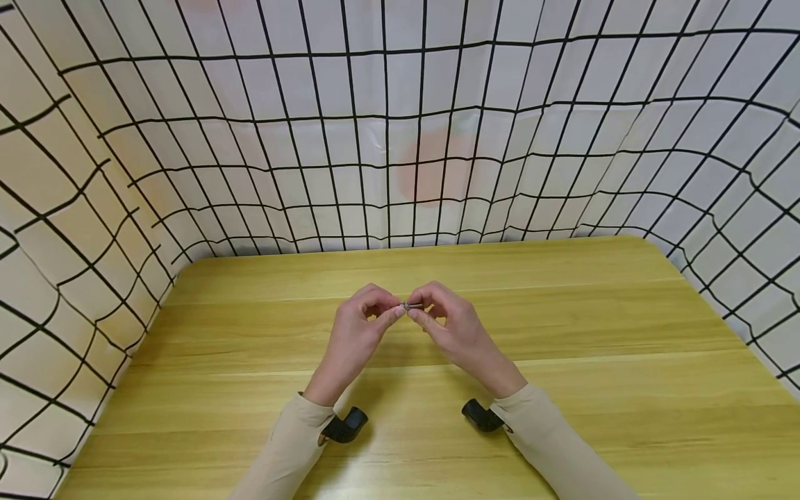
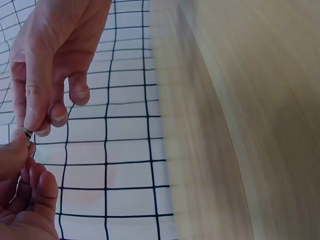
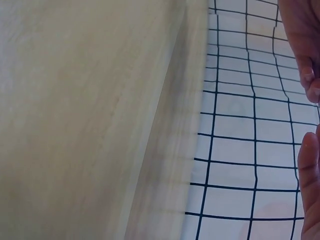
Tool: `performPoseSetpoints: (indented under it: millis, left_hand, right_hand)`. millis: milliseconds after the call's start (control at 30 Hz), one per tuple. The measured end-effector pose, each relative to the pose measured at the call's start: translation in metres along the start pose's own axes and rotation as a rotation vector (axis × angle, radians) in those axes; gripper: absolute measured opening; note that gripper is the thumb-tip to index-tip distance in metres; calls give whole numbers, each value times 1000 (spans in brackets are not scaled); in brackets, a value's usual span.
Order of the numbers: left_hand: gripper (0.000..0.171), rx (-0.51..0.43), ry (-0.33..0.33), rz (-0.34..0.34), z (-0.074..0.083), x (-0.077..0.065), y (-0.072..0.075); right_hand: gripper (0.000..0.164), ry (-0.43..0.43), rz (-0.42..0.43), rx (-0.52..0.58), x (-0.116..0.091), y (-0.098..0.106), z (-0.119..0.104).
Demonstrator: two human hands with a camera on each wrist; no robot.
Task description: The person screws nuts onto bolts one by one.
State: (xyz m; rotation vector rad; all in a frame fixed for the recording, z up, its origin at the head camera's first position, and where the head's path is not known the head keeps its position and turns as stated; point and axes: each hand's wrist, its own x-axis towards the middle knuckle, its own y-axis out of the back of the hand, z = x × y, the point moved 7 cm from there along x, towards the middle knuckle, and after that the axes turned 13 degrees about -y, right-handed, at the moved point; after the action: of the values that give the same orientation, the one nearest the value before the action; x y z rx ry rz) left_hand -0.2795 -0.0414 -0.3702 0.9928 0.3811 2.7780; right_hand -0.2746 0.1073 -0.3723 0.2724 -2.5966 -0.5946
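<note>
In the head view, a small, thin metal piece [image 1: 412, 305] with a thicker left end lies crosswise between both hands, above the table. My left hand [image 1: 356, 332] pinches its left end between thumb and forefinger. From the other side, my right hand [image 1: 456, 332] pinches the thinner part the same way. Fingertips of the two hands nearly meet. The left wrist view shows a bit of the metal piece [image 2: 28, 134] between the fingertips, most of it covered. Only parts of the hands show at the right edge of the right wrist view; the piece is hidden there.
A wood-grain table [image 1: 400, 444] spreads beneath both hands. Behind it and along its sides stands a black grid [image 1: 387, 118] in front of pale sheeting. Black wrist devices [image 1: 346, 425] sit at the cuffs of beige sleeves [image 1: 550, 437].
</note>
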Motion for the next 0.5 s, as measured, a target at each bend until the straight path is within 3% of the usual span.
performPoseSetpoints:
  millis: [500]
  left_hand:
    - [4,16,-22,-4,4,0,0]
  right_hand:
    - [11,0,-25,-29,0,-1,1]
